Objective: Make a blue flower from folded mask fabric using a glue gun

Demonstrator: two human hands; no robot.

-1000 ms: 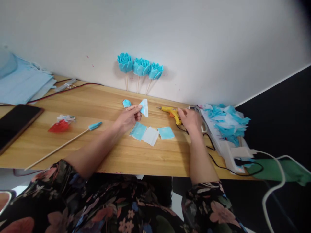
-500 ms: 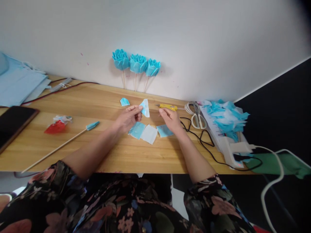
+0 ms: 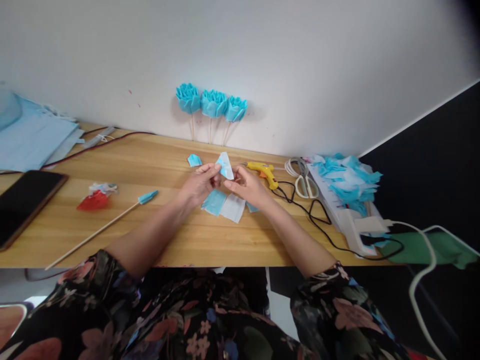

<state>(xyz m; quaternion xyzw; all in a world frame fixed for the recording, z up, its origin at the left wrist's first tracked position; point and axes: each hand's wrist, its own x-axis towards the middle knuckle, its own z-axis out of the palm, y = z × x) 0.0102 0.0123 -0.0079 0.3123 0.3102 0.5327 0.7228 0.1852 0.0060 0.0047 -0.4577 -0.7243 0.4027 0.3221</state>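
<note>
My left hand (image 3: 200,184) pinches a folded piece of blue-and-white mask fabric (image 3: 226,166) between thumb and fingers. Close by its lower right corner, my right hand (image 3: 249,186) has thumb and forefinger apart; whether they touch the fabric is hard to tell. Under the hands lie flat fabric squares: a blue one (image 3: 214,202), a white one (image 3: 233,208) and another blue one partly hidden by my right wrist. A small folded blue piece (image 3: 194,160) rests beyond my left hand. To the left lies a wooden stick (image 3: 101,229) with a blue wrapped tip (image 3: 148,197).
Three blue fabric flowers (image 3: 213,103) on sticks lean on the wall. Right of my hands are a yellow glue gun (image 3: 260,169), scissors (image 3: 306,186), a cable, a fabric heap (image 3: 350,177) and a power strip (image 3: 352,235). Leftward are a phone (image 3: 28,205), red scrap (image 3: 93,200) and masks (image 3: 33,135).
My right hand has moved left from beside the glue gun to the folded fabric, uncovering the gun's handle. My left hand still holds the fabric. The view has shifted slightly.
</note>
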